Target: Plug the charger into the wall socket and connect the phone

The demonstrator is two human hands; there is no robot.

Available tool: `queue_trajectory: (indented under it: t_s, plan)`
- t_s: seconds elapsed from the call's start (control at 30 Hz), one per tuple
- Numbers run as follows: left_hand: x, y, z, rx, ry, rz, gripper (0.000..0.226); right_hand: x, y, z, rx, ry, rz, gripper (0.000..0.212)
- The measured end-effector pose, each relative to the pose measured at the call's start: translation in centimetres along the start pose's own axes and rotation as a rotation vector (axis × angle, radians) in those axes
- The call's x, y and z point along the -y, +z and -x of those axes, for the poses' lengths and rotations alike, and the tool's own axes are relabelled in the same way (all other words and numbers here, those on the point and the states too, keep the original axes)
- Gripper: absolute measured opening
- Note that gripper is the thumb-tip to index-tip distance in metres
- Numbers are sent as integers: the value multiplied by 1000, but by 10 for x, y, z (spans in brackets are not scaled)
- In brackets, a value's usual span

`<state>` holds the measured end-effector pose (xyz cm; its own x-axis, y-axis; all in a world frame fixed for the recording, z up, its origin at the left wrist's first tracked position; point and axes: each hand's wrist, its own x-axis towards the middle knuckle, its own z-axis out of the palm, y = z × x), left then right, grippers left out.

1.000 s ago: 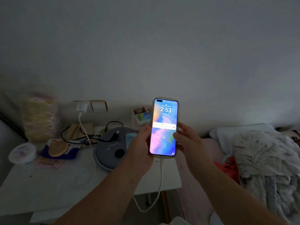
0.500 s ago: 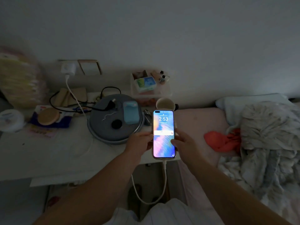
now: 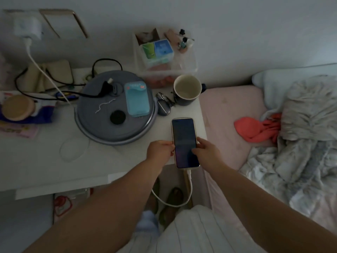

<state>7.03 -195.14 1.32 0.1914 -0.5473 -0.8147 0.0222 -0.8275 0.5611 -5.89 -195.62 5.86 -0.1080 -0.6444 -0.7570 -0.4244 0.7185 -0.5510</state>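
Observation:
The phone (image 3: pixel 184 137), in a pale case with its screen dark, lies at the right front corner of the white table (image 3: pixel 45 167). My left hand (image 3: pixel 160 149) grips its left edge and my right hand (image 3: pixel 205 152) its right edge. A white cable (image 3: pixel 189 187) is plugged into the phone's bottom end and loops down below the table edge. The white charger (image 3: pixel 27 27) sits in the wall socket at the top left, and its white lead (image 3: pixel 43 72) runs down across the table.
A round grey appliance (image 3: pixel 109 123) carries a teal case (image 3: pixel 137 99) and a black plug. A dark mug (image 3: pixel 187 89), a small mouse (image 3: pixel 163 106), a clear box of packets (image 3: pixel 164 52) and a wooden disc (image 3: pixel 17 106) stand around. The bed (image 3: pixel 228 115) with a grey blanket (image 3: pixel 300 134) lies right.
Both hands have lowered the phone from in front of the wall down to the table corner. Its lit screen has gone dark. The view has tilted downward.

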Motion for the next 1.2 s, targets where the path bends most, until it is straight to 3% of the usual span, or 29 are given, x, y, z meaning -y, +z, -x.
queue_trajectory:
  t_s: [0.27, 0.73, 1.07, 1.2]
  plan:
    - [3, 9, -29, -46, -22, -62, 21, -4, 4, -27, 6, 105, 64, 47]
    - [3, 15, -39, -98, 66, -230, 23, -1, -2, -43, 25, 89, 105, 49]
    - [3, 13, -35, -43, 83, -229, 26, -3, -8, -38, 56, 60, 153, 44]
    - [2, 8, -25, 7, 68, -177, 23, -9, -15, -28, 67, 63, 27, 51]
